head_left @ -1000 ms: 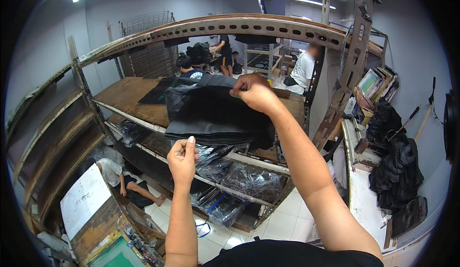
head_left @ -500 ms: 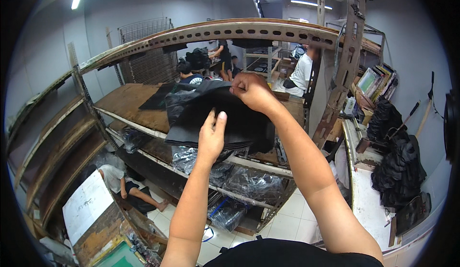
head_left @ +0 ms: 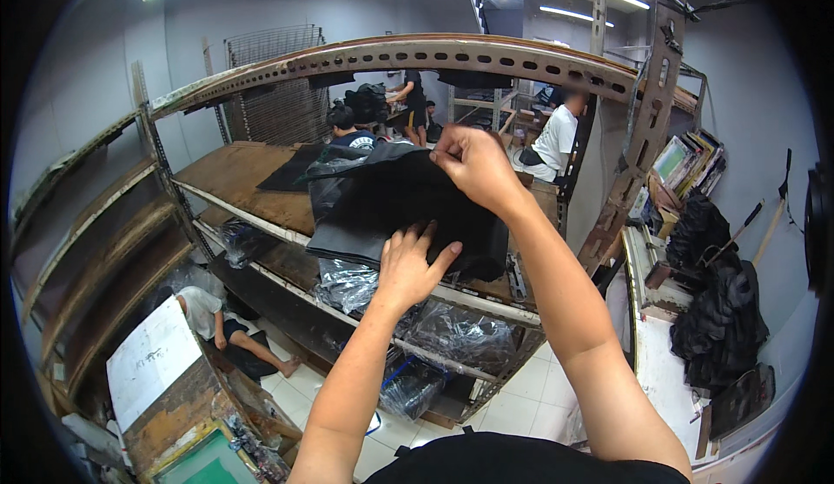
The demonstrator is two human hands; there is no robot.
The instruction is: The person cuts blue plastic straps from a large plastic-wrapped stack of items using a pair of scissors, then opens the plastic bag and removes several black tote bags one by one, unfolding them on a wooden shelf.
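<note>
A stack of black fabric sheets (head_left: 382, 215) lies at the front of a brown wooden shelf board (head_left: 248, 184), with clear plastic (head_left: 328, 195) at its left side. My right hand (head_left: 476, 167) pinches the far right edge of the top sheet and holds it raised. Below the lifted edge my left hand (head_left: 415, 268) rests on the stack, fingers spread and thumb out to the right. Another flat black sheet (head_left: 287, 169) lies farther left on the board.
Plastic-wrapped black bundles (head_left: 460, 332) fill the lower shelves. A slotted metal beam (head_left: 417, 60) crosses above my hands, and a metal post (head_left: 638, 128) stands at right. People sit and work beyond the shelf; one person (head_left: 204, 314) sits on the floor at lower left.
My left hand has come down onto the stack and its fingers have spread. My right hand still pinches the raised sheet edge. The view has shifted slightly.
</note>
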